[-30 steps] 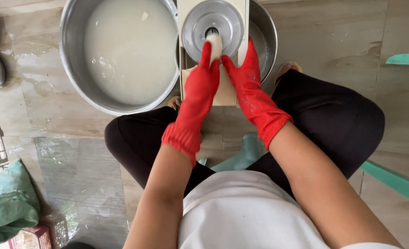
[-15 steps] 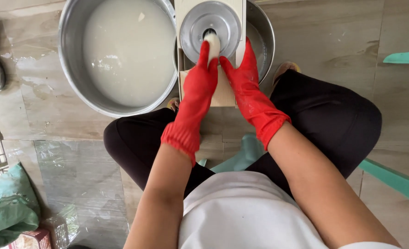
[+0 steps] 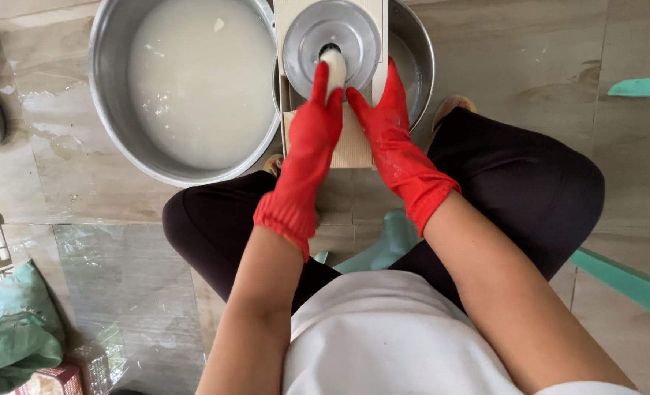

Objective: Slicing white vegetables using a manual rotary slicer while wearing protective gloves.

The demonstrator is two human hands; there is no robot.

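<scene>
Pale root piece point(image 3: 333, 67) sits at the centre hole of the round metal slicer disc point(image 3: 331, 45), shorter than a second ago: your feed advances. Your left hand point(image 3: 312, 124) clenches it in its grip; right hand point(image 3: 383, 117) braces the cream housing point(image 3: 288, 22), grip closed on nothing

We saw a wet tiled floor point(image 3: 83, 168) bearing a steel basin point(image 3: 105, 95) upper left and green cloth point(image 3: 10, 336) lower left.
</scene>
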